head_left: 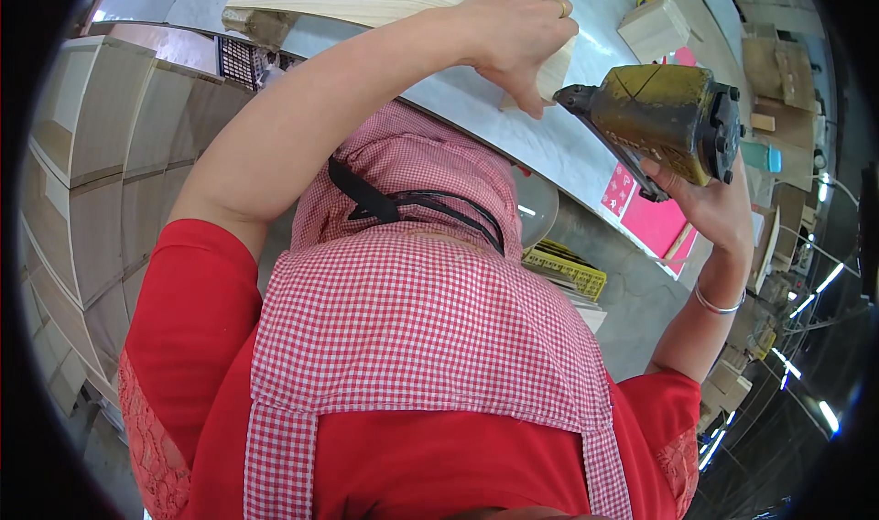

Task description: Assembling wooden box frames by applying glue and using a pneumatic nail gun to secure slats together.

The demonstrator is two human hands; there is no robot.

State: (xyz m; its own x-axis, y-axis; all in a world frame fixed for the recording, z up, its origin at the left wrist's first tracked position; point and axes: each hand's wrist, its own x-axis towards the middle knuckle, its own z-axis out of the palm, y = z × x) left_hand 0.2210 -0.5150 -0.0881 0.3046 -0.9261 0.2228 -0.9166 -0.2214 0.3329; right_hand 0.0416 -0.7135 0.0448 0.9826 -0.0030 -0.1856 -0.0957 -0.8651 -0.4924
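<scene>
I see lit tubes (828,417) far right in my view. A pale table (554,158) stands over grey floor (636,319).

Bright light is washing the table (558,151), pale sheen is showing there, tube lamps (829,417) are glaring at dim right, fisheye rim is bending edges.

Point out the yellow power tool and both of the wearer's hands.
Yellow power tool (652,113): head view, on the side of its yellow body.
Left hand (518,40): head view, on the back of the hand.
Right hand (716,211): head view, near the base of the thumb.
</scene>
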